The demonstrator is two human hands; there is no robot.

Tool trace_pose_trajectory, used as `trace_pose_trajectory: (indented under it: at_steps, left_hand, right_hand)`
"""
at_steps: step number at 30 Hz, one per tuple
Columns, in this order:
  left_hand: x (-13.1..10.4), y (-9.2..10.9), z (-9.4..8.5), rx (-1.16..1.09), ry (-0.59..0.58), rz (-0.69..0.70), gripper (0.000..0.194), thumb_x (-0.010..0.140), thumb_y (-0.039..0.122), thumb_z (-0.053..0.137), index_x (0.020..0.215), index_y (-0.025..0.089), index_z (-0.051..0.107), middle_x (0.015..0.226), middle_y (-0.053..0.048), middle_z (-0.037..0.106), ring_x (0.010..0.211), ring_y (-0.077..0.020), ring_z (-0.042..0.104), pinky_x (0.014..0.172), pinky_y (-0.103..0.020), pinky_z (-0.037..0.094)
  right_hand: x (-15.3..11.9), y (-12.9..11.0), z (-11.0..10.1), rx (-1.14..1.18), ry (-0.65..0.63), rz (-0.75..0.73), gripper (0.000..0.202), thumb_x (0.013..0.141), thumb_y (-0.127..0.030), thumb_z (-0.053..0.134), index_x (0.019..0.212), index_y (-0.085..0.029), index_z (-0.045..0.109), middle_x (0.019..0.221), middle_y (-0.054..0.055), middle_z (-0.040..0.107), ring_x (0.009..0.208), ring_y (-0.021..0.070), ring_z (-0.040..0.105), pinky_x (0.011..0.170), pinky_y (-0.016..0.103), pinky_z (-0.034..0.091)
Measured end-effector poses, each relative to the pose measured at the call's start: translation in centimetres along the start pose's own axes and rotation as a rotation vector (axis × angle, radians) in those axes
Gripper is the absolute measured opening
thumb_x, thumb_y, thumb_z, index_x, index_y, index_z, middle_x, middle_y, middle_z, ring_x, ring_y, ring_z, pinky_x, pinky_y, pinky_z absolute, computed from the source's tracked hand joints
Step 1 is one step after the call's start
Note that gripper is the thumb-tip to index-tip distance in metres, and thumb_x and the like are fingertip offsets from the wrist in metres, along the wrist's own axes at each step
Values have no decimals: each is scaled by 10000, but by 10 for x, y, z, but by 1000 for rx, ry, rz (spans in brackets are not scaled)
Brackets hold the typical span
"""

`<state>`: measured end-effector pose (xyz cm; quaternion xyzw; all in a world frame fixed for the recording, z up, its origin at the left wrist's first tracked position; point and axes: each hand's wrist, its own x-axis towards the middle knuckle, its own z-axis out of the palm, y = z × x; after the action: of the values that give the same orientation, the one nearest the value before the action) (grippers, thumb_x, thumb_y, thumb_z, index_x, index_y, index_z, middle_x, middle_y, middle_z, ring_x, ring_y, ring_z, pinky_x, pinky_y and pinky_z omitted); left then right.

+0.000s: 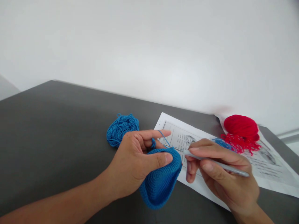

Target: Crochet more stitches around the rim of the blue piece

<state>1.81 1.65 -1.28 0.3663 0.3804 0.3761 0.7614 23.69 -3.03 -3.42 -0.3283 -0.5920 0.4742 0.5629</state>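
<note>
My left hand (pixel 140 155) pinches the upper edge of a blue crocheted piece (pixel 161 180), cup-shaped and hanging with its hollow side partly showing. Its index finger is stretched out, and a strand of blue yarn (pixel 164 137) runs over it down to the edge of the piece. In my right hand (pixel 219 174) is a crochet hook (pixel 221 165) with a grey handle, held between thumb and fingers. The hook's thin metal shaft points left and meets the top edge of the crochet near my left fingertips. Whether its tip sits inside a stitch cannot be made out.
A ball of blue yarn (pixel 122 129) lies behind my left hand on the dark table (pixel 58 140). Printed sheets (pixel 168 119) spread under and beyond my right hand. On them rest a red yarn ball (pixel 241 127) and a small blue yarn tangle (pixel 221 143). A white wall stands behind.
</note>
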Motion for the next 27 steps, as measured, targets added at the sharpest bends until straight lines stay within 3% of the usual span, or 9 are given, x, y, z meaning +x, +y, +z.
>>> trace_pose_trajectory:
  at_steps: [8,20,27]
  left_hand:
    - [1,-2,0,51,-3,13,650,599,137,989,1218,137,791,704,31,736,600,-76,598,558,-171,459]
    - [2,0,0,83,5,12,677,614,137,968,1260,121,766,713,35,735,610,-81,610,551,-168,457]
    - [0,0,3,216,44,121,572,685,129,873,1250,134,778,710,35,742,633,-99,634,588,-185,497]
  right_hand:
    - [2,-9,-10,-144,-61,-46,217,987,-232,723,1175,-263,825,799,65,780,622,201,766,547,314,650]
    - [4,-16,-13,-215,-86,-63,213,989,-225,718,1169,-262,825,773,54,784,584,181,750,571,307,633]
    - [2,-16,-10,-341,-95,-149,236,1007,-195,688,1204,-254,806,738,32,782,620,170,750,626,307,639]
